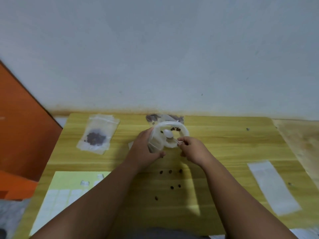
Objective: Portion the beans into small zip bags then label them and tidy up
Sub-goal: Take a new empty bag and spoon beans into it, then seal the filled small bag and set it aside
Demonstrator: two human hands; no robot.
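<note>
My left hand (144, 149) grips a small clear zip bag (155, 144) in front of a white round bowl (183, 129) holding a few brown beans (175, 129) and a white scoop. My right hand (192, 150) pinches the bag's other edge at the bowl's near rim. Behind the bowl lies a larger clear bag of beans (153, 117). A filled zip bag (96, 137) rests on a small stack of bags at the back left. Several loose beans (170, 171) lie scattered on the wooden table (233, 144) in front of my hands.
A yellow-green sheet of white labels (69, 192) lies at the near left. A long white strip (271, 185) lies at the right. An orange panel (20, 126) stands left of the table. The wall runs right behind the table's far edge.
</note>
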